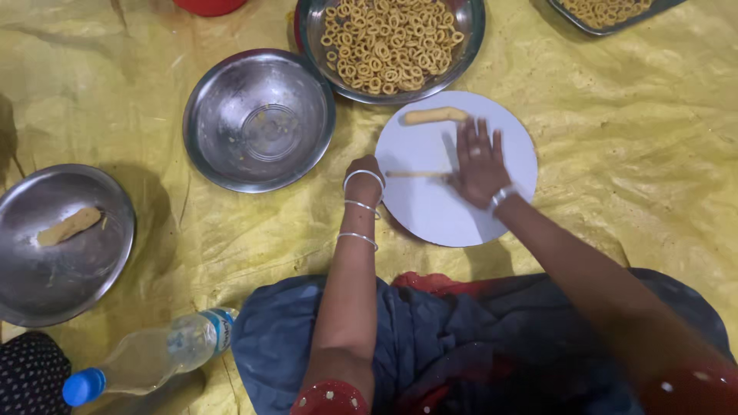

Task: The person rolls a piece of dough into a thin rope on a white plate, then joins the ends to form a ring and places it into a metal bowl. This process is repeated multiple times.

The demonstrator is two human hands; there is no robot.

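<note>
Two hands work on the white board (430, 207): the right hand (480, 161) lies flat, fingers spread, pressing a thin dough strand (415, 174) at the board's middle, while the left hand (364, 170) sits at the board's left edge, closed on the strand's end. A thicker dough roll (436, 116) rests at the board's far edge, beside a bowl of rings (392, 42).
</note>
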